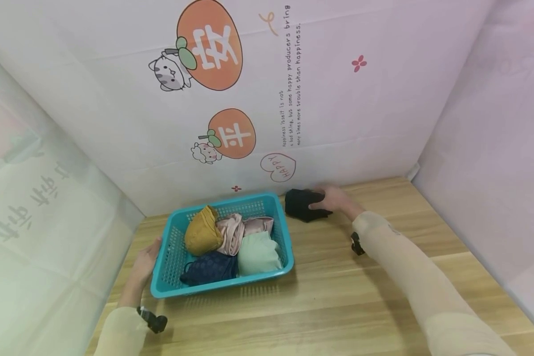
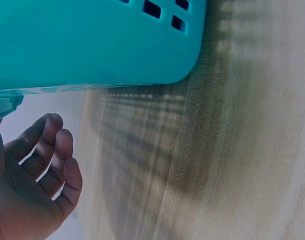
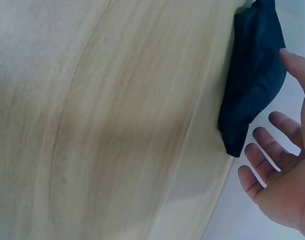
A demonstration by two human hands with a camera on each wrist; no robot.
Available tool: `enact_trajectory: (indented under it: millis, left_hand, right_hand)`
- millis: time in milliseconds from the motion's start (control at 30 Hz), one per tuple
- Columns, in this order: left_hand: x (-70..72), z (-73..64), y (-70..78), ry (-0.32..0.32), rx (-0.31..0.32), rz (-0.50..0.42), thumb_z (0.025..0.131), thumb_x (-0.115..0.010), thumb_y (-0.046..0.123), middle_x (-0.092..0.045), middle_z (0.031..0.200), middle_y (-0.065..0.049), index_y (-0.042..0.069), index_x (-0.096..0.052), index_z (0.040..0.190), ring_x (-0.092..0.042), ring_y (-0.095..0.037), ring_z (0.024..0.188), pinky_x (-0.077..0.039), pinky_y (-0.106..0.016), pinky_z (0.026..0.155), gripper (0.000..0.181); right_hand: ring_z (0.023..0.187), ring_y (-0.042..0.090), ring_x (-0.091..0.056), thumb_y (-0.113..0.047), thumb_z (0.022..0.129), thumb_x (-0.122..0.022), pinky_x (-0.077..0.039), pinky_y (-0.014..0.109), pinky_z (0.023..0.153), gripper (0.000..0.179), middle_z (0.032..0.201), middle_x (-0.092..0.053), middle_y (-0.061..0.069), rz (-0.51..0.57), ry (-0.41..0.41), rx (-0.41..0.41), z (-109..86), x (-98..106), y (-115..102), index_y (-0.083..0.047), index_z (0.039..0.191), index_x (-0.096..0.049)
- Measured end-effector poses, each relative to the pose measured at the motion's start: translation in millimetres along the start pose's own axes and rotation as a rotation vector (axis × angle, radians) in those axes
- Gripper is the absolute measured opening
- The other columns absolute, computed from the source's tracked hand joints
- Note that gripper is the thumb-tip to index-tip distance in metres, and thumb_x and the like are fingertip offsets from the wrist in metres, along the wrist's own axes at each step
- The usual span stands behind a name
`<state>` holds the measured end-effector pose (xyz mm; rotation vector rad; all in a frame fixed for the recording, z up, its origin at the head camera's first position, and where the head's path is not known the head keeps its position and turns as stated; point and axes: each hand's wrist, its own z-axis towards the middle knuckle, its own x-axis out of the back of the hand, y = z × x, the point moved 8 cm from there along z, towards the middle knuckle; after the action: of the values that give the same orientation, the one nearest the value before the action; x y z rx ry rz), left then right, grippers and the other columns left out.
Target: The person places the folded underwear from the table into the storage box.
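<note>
A turquoise plastic basket (image 1: 222, 287) stands on the table and holds several folded cloth garments. At its left rim is my left hand (image 1: 147, 259); in the left wrist view the fingers (image 2: 67, 145) are loosely bent and apart from the basket wall (image 2: 92, 45), with the thumb mostly hidden. Right of the basket, against the back wall, lies a folded black garment (image 1: 300, 205). My right hand (image 1: 333, 199) is at its right end, thumb over the near side. In the right wrist view the thumb tip meets the dark cloth (image 3: 252, 75), while the other fingers are spread beside it.
Inside the basket are a mustard garment (image 1: 202, 235), a pink satin one (image 1: 232, 232), a mint green one (image 1: 258, 254) and a navy one (image 1: 211, 268). A printed white sheet (image 1: 329, 113) rises behind the wooden table (image 1: 338, 296), with more sheets at both sides.
</note>
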<state>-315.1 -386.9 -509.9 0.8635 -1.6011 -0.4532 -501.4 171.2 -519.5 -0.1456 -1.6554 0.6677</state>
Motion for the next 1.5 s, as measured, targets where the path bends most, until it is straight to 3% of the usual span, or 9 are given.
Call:
enact_trajectory:
  millis: [167,433,633,867,1000,1200,1500]
  left_hand:
    - [0.1,0.1,-2.7,0.016,0.006,0.004,0.097,-0.015,0.074,-0.048,0.144,-0.035,-0.007,-0.034,0.15,-0.054,-0.049,0.128,-0.05,-0.055,0.102,0.099]
    - [1.3,1.7,-0.6,0.013,0.004,-0.001,0.098,-0.015,0.073,-0.045,0.147,-0.035,-0.007,-0.033,0.151,-0.051,-0.051,0.131,-0.048,-0.057,0.103,0.097]
    - [1.7,1.3,2.4,0.007,0.002,-0.002,0.099,-0.015,0.071,-0.043,0.148,-0.035,-0.007,-0.031,0.152,-0.05,-0.051,0.131,-0.047,-0.057,0.104,0.095]
    - [1.0,2.2,-0.1,0.007,0.003,-0.017,0.098,-0.016,0.073,-0.043,0.148,-0.035,-0.007,-0.031,0.152,-0.052,-0.05,0.13,-0.049,-0.056,0.104,0.097]
    - [1.4,3.4,-1.8,0.011,0.011,-0.026,0.097,-0.017,0.075,-0.044,0.147,-0.034,-0.006,-0.031,0.152,-0.052,-0.05,0.13,-0.05,-0.055,0.103,0.099]
    - [3.5,2.8,3.0,0.015,-0.008,-0.026,0.098,-0.017,0.073,-0.047,0.145,-0.034,-0.006,-0.033,0.151,-0.054,-0.049,0.128,-0.05,-0.054,0.102,0.096]
    - [0.4,2.3,-1.9,-0.017,0.02,-0.022,0.095,-0.014,0.078,-0.037,0.153,-0.033,-0.003,-0.028,0.154,-0.047,-0.051,0.134,-0.046,-0.058,0.106,0.102]
  right_hand:
    - [0.141,0.043,-0.042,-0.048,0.081,-0.08,-0.034,0.061,0.115,0.08,0.152,-0.049,0.017,-0.019,-0.017,0.012,-2.0,-4,1,-0.019,0.149,-0.048]
    - [0.143,0.045,-0.037,-0.059,0.076,-0.08,-0.034,0.063,0.115,0.093,0.155,-0.044,0.019,-0.11,-0.033,-0.034,-6.8,-7,0,-0.02,0.152,-0.043]
    - [0.147,0.046,-0.03,-0.059,0.073,-0.082,-0.028,0.064,0.118,0.097,0.157,-0.04,0.018,-0.13,-0.048,-0.033,-5.7,-8,-4,-0.024,0.153,-0.041]
    - [0.147,0.046,-0.029,-0.06,0.072,-0.083,-0.025,0.063,0.119,0.1,0.156,-0.043,0.019,-0.147,-0.07,-0.033,-2.6,-12,-6,-0.02,0.153,-0.04]
    - [0.145,0.044,-0.034,-0.056,0.073,-0.083,-0.029,0.063,0.118,0.094,0.155,-0.043,0.019,-0.145,-0.069,-0.031,1.3,-14,-7,-0.018,0.151,-0.045]
    - [0.131,0.041,-0.05,-0.048,0.079,-0.081,-0.04,0.059,0.111,0.077,0.141,-0.056,0.021,-0.124,-0.064,-0.038,4.0,-17,-7,-0.007,0.138,-0.056]
    - [0.117,0.038,-0.061,-0.037,0.086,-0.076,-0.047,0.055,0.104,0.053,0.122,-0.068,0.02,-0.088,-0.043,-0.002,0.1,-20,-11,-0.002,0.124,-0.063]
